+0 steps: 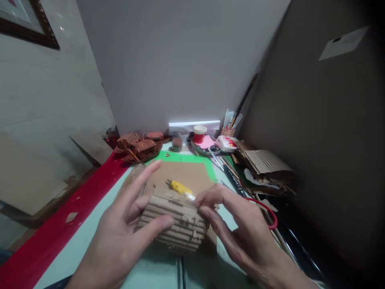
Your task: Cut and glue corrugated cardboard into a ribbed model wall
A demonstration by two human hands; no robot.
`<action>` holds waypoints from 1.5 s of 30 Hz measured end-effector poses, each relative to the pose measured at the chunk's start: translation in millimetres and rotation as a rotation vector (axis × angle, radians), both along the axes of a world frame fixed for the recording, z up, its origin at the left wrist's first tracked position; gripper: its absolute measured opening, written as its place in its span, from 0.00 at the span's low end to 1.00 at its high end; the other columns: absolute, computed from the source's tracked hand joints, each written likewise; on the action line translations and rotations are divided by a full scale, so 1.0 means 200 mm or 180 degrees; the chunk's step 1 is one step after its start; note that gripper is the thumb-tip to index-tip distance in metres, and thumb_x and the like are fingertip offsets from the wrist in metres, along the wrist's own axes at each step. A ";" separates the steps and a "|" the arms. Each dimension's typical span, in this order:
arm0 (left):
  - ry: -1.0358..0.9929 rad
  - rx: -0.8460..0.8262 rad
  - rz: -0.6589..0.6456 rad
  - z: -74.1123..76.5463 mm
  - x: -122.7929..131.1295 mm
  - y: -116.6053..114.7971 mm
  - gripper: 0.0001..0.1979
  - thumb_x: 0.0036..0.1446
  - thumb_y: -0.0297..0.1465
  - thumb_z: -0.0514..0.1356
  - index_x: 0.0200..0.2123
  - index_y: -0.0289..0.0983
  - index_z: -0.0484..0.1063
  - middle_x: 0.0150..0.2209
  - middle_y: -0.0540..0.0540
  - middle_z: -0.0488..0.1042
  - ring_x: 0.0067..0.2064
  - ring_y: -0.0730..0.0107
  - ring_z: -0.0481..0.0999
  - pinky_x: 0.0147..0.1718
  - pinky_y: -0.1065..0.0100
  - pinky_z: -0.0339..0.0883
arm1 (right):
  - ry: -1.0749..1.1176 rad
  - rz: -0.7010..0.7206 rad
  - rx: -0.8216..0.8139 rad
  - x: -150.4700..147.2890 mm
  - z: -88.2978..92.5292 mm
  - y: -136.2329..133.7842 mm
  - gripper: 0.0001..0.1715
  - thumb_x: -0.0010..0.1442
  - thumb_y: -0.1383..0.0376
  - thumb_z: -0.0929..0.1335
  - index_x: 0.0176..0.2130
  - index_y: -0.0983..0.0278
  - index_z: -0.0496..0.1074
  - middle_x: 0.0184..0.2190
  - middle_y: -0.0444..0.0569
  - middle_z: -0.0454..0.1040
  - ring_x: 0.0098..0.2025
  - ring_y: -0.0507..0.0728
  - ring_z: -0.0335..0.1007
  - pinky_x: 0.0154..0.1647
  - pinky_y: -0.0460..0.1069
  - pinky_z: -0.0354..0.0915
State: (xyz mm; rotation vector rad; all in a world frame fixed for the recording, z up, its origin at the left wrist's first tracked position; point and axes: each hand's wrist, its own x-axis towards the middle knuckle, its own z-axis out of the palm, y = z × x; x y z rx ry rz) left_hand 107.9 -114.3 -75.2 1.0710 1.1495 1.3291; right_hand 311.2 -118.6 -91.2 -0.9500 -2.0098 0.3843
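My left hand [118,228] grasps brown corrugated cardboard [180,232] from left; right hand [245,218] pinches its far right corner. Ridges exposed, ragged, flaky with torn paper toward right.

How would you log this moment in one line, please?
left hand: holding ridged cardboard piece; right hand: at its right edge; yellow tool: beyond it

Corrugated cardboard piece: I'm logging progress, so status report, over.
Left hand holding corrugated cardboard piece. Right hand at its far right corner. Ridges showing, partly torn. Yellow-handled tool just beyond.
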 end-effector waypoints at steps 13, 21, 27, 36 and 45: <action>0.0663 0.0399 -0.0325 0.01 -0.05 -0.01 0.25 0.46 0.32 0.72 0.49 0.52 0.76 0.28 0.57 0.82 0.32 0.72 0.80 0.30 0.82 0.70 | 0.1403 0.0406 -0.1889 -0.01 0.06 -0.03 0.13 0.67 0.58 0.68 0.32 0.62 0.68 0.32 0.41 0.70 0.35 0.49 0.65 0.35 0.44 0.60; 0.0372 0.0111 -0.0994 -0.02 -0.07 0.01 0.28 0.51 0.32 0.71 0.55 0.58 0.72 0.30 0.59 0.80 0.34 0.76 0.80 0.33 0.84 0.71 | 0.0339 0.0329 -0.1696 -0.01 0.07 -0.06 0.11 0.69 0.55 0.65 0.37 0.58 0.65 0.33 0.39 0.67 0.35 0.51 0.62 0.35 0.46 0.58; 0.0573 0.0052 -0.1572 -0.05 -0.11 0.03 0.31 0.56 0.32 0.69 0.59 0.65 0.66 0.32 0.59 0.79 0.39 0.75 0.81 0.37 0.84 0.71 | -0.0168 0.0098 -0.0974 -0.08 0.04 -0.10 0.09 0.71 0.59 0.61 0.36 0.57 0.64 0.30 0.38 0.69 0.31 0.50 0.65 0.32 0.44 0.59; 0.0258 -0.0190 -0.1369 -0.01 -0.05 -0.02 0.28 0.49 0.24 0.69 0.51 0.58 0.77 0.24 0.60 0.77 0.31 0.77 0.78 0.29 0.85 0.67 | 0.0667 0.0324 -0.1469 -0.11 0.06 -0.11 0.15 0.69 0.61 0.63 0.30 0.60 0.64 0.26 0.38 0.65 0.30 0.49 0.61 0.32 0.45 0.56; 0.0051 -0.0104 -0.1464 0.00 -0.04 -0.01 0.27 0.48 0.19 0.68 0.47 0.55 0.79 0.23 0.62 0.77 0.27 0.83 0.73 0.26 0.88 0.63 | 0.2821 0.1175 -0.2991 -0.16 -0.06 -0.08 0.19 0.63 0.53 0.70 0.30 0.63 0.64 0.23 0.37 0.58 0.24 0.47 0.47 0.24 0.43 0.47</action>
